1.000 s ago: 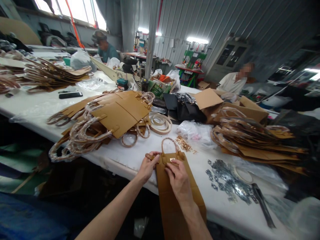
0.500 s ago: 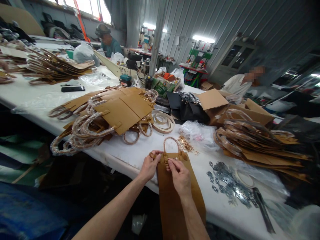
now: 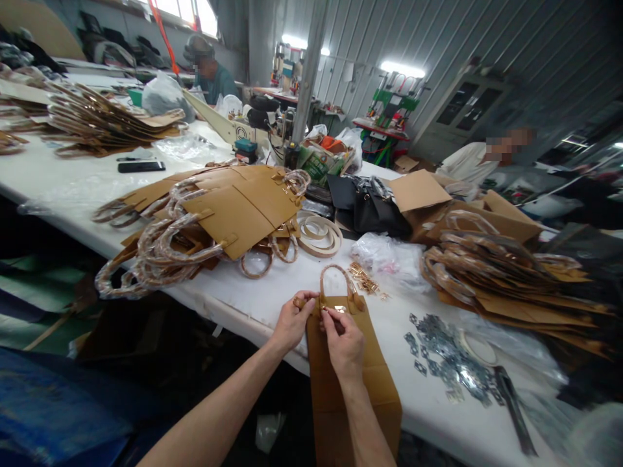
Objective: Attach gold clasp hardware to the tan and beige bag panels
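Note:
A flat tan leather bag panel (image 3: 350, 383) with a wrapped loop handle (image 3: 335, 275) lies over the near edge of the white table (image 3: 243, 305). My left hand (image 3: 292, 321) pinches the panel's upper left corner, fingers closed. My right hand (image 3: 343, 337) rests on the panel, its fingertips pinched at a small gold metal clasp (image 3: 335, 309) near the top. A scatter of gold fittings (image 3: 363, 279) lies just beyond the handle.
A heap of tan panels with plastic-wrapped handles (image 3: 195, 227) sits at left, another stack (image 3: 501, 272) at right. Silver metal plates (image 3: 442, 350), a tape roll (image 3: 477, 347) and a dark tool (image 3: 513, 408) lie right of the panel. Two people sit beyond the table.
Both hands and the panel have shifted slightly away along the table. My right fingertips have curled in from flat on the panel to a pinch at the clasp.

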Available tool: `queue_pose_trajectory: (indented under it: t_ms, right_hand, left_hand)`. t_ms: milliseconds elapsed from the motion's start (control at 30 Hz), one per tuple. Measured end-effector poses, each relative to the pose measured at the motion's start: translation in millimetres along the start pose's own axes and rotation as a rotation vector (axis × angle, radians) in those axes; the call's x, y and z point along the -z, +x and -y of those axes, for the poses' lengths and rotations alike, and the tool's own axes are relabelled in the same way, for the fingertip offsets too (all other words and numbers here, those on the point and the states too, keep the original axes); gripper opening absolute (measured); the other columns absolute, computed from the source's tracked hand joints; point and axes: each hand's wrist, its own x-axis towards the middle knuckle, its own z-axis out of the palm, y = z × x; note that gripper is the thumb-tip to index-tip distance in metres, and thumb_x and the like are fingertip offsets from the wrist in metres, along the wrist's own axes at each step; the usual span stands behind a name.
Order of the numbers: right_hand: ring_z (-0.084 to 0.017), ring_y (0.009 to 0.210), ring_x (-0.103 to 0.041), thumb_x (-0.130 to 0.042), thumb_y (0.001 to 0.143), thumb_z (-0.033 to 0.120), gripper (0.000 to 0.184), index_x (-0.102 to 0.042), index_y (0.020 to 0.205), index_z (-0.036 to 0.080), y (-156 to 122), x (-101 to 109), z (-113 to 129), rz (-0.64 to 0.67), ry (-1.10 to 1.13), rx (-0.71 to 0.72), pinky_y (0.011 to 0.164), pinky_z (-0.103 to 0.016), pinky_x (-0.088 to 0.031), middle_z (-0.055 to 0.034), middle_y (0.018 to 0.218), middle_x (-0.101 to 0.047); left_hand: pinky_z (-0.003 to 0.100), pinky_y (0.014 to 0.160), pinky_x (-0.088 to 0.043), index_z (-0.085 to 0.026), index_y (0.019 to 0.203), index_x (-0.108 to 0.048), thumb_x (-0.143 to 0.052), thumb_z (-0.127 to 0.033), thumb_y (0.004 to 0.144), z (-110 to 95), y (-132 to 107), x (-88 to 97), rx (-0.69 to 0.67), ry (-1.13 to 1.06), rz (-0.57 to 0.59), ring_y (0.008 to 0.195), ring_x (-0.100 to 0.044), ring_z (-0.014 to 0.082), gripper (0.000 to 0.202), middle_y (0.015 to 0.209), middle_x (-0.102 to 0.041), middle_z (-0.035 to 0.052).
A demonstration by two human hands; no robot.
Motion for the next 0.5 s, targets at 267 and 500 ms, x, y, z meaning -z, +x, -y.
queue_pose_trajectory:
  t_ms: [267, 500]
  right_hand:
    - [-0.019, 0.073, -0.069, -0.061, 0.1, 0.041, 0.032, -0.08, 0.109, 0.016, 0.6, -1.4, -0.7, -0.027, -0.209, 0.24, 0.07, -0.03, -0.059, -0.0093, 0.088, -0.072]
    - [-0.019, 0.073, -0.068, -0.06, 0.1, 0.041, 0.033, -0.081, 0.104, 0.016, 1.2, -3.8, 1.7, -0.008, -0.257, 0.273, 0.07, -0.03, -0.058, -0.0098, 0.087, -0.072]
  left_hand:
    - [0.03, 0.09, -0.051, -0.019, 0.107, -0.072, -0.064, -0.037, 0.09, -3.1, -0.8, -3.7, 0.012, -0.007, -0.047, 0.093, -0.067, 0.0184, 0.025, 0.102, -0.075, 0.0049]
    - [0.033, 0.096, -0.051, -0.021, 0.102, -0.074, -0.062, -0.03, 0.089, -3.1, -2.7, -5.4, -0.005, 0.034, -0.076, 0.099, -0.069, 0.0204, 0.021, 0.104, -0.077, 0.0046]
